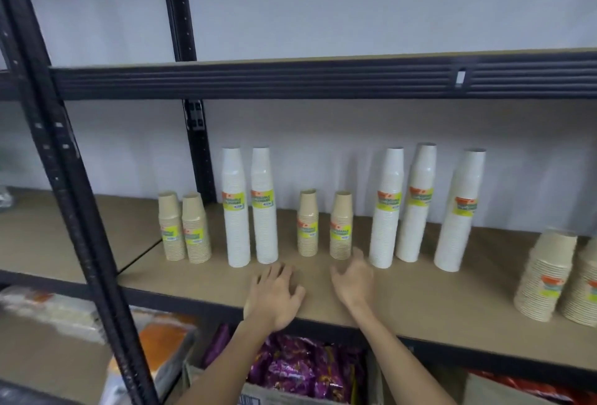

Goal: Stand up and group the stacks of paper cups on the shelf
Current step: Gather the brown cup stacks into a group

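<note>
On the brown shelf board [420, 291] stand wrapped stacks of paper cups, all upright. A pair of short tan stacks [185, 227] is at the left, then two tall white stacks [250, 207]. In the middle stand two separate short tan stacks [307, 223] [341, 225]. Three tall white stacks [420, 204] follow on the right. My left hand [274, 295] lies with spread fingers over the shelf in front of the white pair, holding nothing. My right hand [353, 278] hovers open just below the right middle tan stack.
Two wide stacks of tan bowls [549, 275] sit at the right end. A black upright post [74, 178] crosses the left foreground and a black beam [323, 76] runs overhead. Below the shelf is a box of purple packets [307, 369].
</note>
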`<state>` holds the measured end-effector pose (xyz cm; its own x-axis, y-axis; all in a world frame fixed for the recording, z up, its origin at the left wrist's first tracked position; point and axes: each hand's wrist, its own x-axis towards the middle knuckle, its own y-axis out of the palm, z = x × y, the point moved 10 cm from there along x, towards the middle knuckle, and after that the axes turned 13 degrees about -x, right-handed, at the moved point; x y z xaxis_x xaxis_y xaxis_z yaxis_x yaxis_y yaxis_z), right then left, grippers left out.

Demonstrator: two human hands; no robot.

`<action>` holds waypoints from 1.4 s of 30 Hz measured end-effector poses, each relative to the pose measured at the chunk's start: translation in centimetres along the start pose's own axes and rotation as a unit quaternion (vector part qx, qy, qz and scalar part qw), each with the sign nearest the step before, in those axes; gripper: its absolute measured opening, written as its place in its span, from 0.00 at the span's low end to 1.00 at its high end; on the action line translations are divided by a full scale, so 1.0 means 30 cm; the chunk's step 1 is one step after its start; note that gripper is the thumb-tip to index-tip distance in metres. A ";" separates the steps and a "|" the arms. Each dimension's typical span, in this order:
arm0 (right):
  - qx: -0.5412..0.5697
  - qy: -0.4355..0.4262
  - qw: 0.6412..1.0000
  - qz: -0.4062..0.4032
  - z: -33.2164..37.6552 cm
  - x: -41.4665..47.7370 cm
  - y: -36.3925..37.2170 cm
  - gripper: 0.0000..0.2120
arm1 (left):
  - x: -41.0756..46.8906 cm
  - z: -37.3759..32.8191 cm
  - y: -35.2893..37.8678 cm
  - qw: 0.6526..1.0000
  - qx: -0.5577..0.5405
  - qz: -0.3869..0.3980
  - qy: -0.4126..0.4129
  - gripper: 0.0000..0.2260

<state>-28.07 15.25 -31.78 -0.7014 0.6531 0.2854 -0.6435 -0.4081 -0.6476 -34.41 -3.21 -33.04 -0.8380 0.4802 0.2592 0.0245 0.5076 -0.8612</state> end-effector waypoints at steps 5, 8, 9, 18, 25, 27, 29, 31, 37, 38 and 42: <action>-0.069 0.032 0.997 -0.001 -0.001 0.063 0.018 0.32 | -0.001 0.001 0.004 1.000 0.008 -0.007 0.008 0.22; -0.119 0.051 0.992 0.008 -0.002 0.101 0.025 0.28 | 0.001 0.002 0.001 1.000 0.009 -0.013 0.011 0.22; -0.129 0.055 0.990 0.012 0.000 0.112 0.028 0.24 | 0.002 0.002 0.002 1.000 0.010 -0.012 0.011 0.22; -0.167 0.040 0.985 -0.002 0.000 0.129 0.039 0.26 | 0.004 0.003 0.004 1.000 0.020 -0.017 0.013 0.23; -0.167 0.026 0.986 -0.003 0.004 0.143 0.048 0.27 | 0.002 0.001 0.004 1.000 0.014 -0.017 0.015 0.22; -0.168 0.021 0.986 -0.001 0.004 0.145 0.052 0.28 | 0.001 0.003 0.003 1.000 0.015 -0.018 0.014 0.22; -0.171 0.017 0.985 0.000 0.003 0.148 0.056 0.28 | 0.001 0.003 0.003 1.000 0.017 -0.019 0.014 0.23; -0.173 0.015 0.985 -0.003 0.004 0.151 0.057 0.28 | 0.001 0.003 0.005 1.000 0.018 -0.016 0.013 0.23; -0.165 0.007 0.986 -0.005 0.011 0.154 0.062 0.30 | 0.003 0.004 0.008 1.000 0.017 -0.004 0.009 0.23; -0.165 0.008 0.986 -0.005 0.011 0.151 0.059 0.30 | 0.005 0.005 0.009 1.000 0.018 -0.002 0.010 0.23; -0.107 0.001 0.994 -0.003 -0.005 0.110 0.021 0.33 | 0.008 0.007 0.014 1.000 0.018 0.005 0.010 0.23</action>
<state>-30.75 17.25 -31.34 -0.6964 0.6571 0.2886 -0.5682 -0.2592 -0.7810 -34.71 -3.02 -33.45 -0.8269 0.4996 0.2582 0.0132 0.4762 -0.8792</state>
